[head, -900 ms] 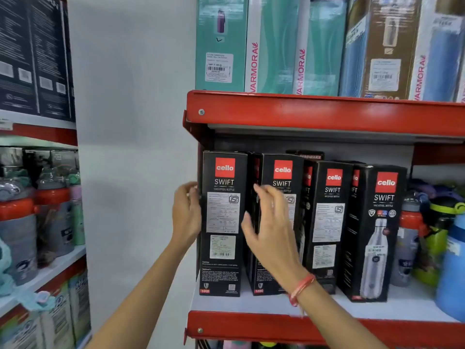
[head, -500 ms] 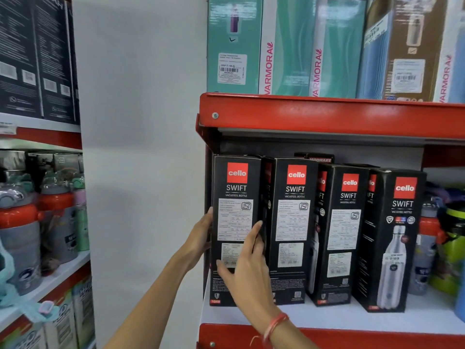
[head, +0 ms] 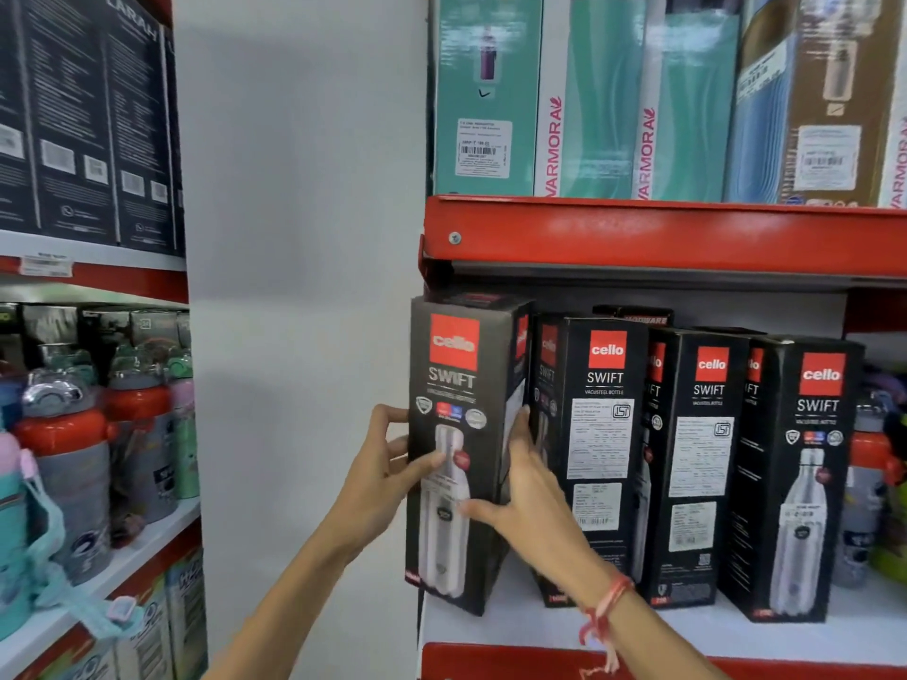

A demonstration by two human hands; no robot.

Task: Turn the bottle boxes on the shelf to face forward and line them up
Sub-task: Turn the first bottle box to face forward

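A: Shop shelving, red metal frame with a white shelf (head: 687, 625) board, white pillar to its left. Row of tall black cardboard bottle boxes stands on it.

B: Which box is handled?

A: Leftmost black bottle box (head: 461, 454), at the shelf's left end. It tilts, top leaning left, its bottle-picture face turned toward the camera. Base sits at the front edge of the shelf.

B: Hands?

A: Left hand (head: 387, 478) on the box's left edge, thumb across the front face, fingers (head: 392, 417) curled round the side. Right hand (head: 530, 493) on the right edge, fingers spread along the side, thumb on the front. Both grip it.

B: Neighbours?

A: Second black box (head: 599, 458) and third black box (head: 697, 463) show label-text sides. Fourth black box (head: 805, 483) shows the bottle picture. All three upright, close together.
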